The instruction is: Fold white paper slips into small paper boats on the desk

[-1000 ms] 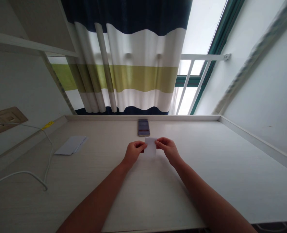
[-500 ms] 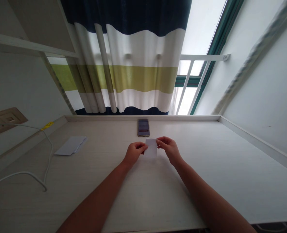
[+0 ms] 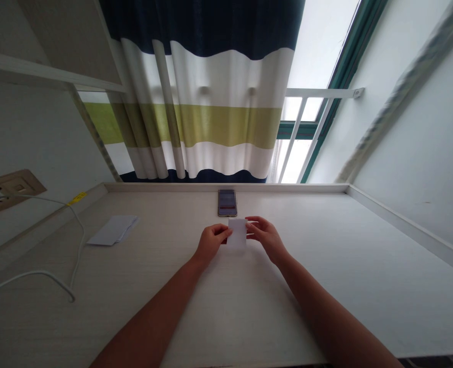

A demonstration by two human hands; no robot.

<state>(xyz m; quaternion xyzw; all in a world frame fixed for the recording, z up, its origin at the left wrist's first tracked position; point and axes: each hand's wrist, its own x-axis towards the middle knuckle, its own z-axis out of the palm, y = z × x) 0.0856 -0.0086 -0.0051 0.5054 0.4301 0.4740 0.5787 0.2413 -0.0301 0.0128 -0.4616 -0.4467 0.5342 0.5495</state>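
A small white sheet of paper [image 3: 237, 236], perhaps folded, is held up over the desk between my two hands. My left hand [image 3: 213, 239] pinches its left edge, thumb in front and the curled fingers behind. At the right edge, my right hand [image 3: 265, 236] has its thumb on the paper's upper part, with the other fingers spread a little along and behind that side. Just beyond the paper lies a phone [image 3: 227, 203] near the back of the desk. Fingertips behind the sheet are hidden.
A stack of white paper [image 3: 112, 230] lies on the white desk [image 3: 287, 301] to the left. A white cable [image 3: 81, 240] runs from the wall socket [image 3: 14, 190] across the desk's left side. A raised rim [image 3: 280, 188] borders the back, below a striped curtain [image 3: 230, 122].
My right hand's fingers have shifted and spread slightly along the paper's right edge. The left hand keeps its pinch; the paper has barely moved. The view has tilted a little.
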